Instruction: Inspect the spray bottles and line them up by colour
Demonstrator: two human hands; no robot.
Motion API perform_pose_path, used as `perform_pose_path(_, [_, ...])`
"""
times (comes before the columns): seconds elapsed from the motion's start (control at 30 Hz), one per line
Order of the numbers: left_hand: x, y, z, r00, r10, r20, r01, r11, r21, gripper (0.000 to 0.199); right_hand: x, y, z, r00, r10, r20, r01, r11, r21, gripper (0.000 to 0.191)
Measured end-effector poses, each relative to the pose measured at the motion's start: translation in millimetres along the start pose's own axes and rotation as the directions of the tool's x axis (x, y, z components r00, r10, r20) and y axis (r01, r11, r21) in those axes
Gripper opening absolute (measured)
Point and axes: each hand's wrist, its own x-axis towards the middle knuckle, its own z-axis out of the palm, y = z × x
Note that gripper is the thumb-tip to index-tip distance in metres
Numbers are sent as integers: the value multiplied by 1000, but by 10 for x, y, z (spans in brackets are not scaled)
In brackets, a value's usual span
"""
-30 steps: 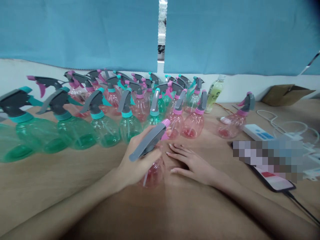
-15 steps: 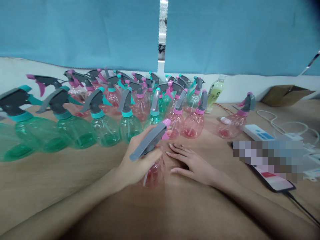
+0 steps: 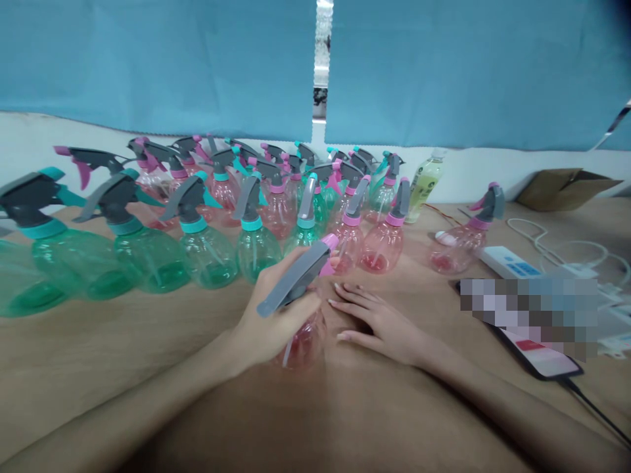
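Note:
My left hand (image 3: 273,315) is wrapped round the neck of a pink spray bottle (image 3: 303,345) with a grey and pink head, which stands on the wooden table (image 3: 236,420). Just right of that bottle, my right hand (image 3: 379,322) lies on the tabletop, fingers spread and holding nothing. Beyond both hands stand green spray bottles (image 3: 210,263) with turquoise collars and pink spray bottles (image 3: 382,246) with pink collars. Part of the held bottle's neck is hidden by my left fingers.
Farther right is a single pink spray bottle (image 3: 456,249). A phone (image 3: 547,355) on a cable, a white power strip (image 3: 510,263) and white cords lie at the right. Behind are a yellow-green drink bottle (image 3: 424,184), a brown paper bag (image 3: 562,189) and a blue curtain (image 3: 172,66).

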Motion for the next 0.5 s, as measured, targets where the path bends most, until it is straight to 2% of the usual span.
perform_pose_path(0.5, [4, -16, 7, 1000, -3, 11, 3, 1000, -9, 17, 6, -6, -9, 1000, 8, 25, -8, 1000, -27, 62])
